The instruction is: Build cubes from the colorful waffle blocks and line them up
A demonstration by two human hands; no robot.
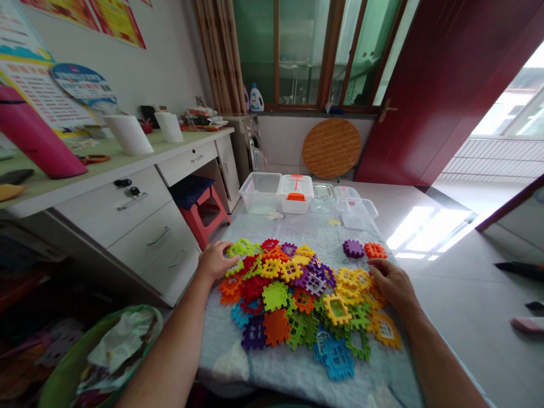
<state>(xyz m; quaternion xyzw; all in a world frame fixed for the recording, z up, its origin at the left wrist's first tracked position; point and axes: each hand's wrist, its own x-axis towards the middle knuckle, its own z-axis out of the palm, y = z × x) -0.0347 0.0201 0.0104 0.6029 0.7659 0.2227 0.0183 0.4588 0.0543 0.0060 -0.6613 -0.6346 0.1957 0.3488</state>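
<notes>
The left hand lies open and palm down, its fingers spread and resting on a lime tile at the pile's near edge, with no closed grip on it. The right hand is also open, curved loosely over yellow tiles and gripping nothing that shows.

Between the hands lies a loose, overlapping pile of flat plastic tiles, square with notched edges, many with window-like grids. Just beyond the pile sit a purple tile and an orange tile, touching each other. All of this lies on a soft, pale quilted blanket.

Past the blanket's far end stand clear plastic boxes, one with an orange latch. A white wooden desk runs along the left, beside a red stool.
</notes>
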